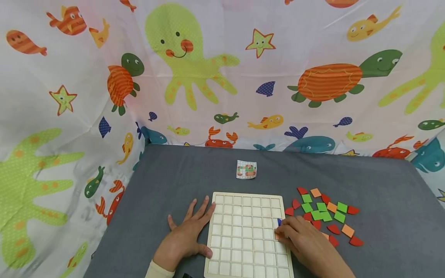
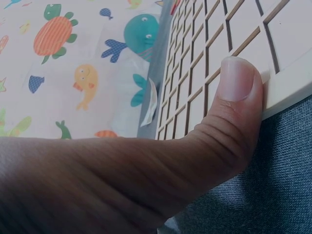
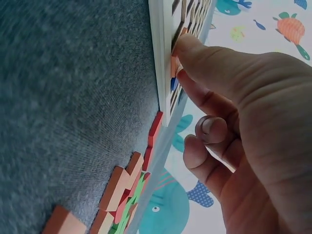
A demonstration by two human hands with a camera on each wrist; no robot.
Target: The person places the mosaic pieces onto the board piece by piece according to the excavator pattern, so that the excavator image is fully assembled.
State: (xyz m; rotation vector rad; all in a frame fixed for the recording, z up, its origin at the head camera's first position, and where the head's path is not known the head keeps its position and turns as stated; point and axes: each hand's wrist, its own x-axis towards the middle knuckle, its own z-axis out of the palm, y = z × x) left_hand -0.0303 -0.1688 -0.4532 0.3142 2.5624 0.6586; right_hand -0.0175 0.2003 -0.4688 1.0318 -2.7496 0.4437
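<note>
A pale wooden grid board (image 1: 243, 233) lies flat on the grey cloth. My left hand (image 1: 185, 237) rests at its left edge with fingers spread, and the thumb (image 2: 236, 90) presses on the rim in the left wrist view. At the board's right side, my right hand (image 1: 300, 235) pinches an orange square tile (image 3: 174, 64) between thumb and index finger, over the right-hand cells. Just beyond that tile a small blue piece (image 1: 279, 222) sits in a cell, partly covered by the fingers. Whether the orange tile is fully seated cannot be seen.
Loose red quarter-round, green square and orange square tiles (image 1: 321, 207) lie scattered right of the board, some partly under the right hand. A small card with a coloured grid pattern (image 1: 246, 170) lies beyond the board. A curtain printed with sea animals (image 1: 264, 73) surrounds the table.
</note>
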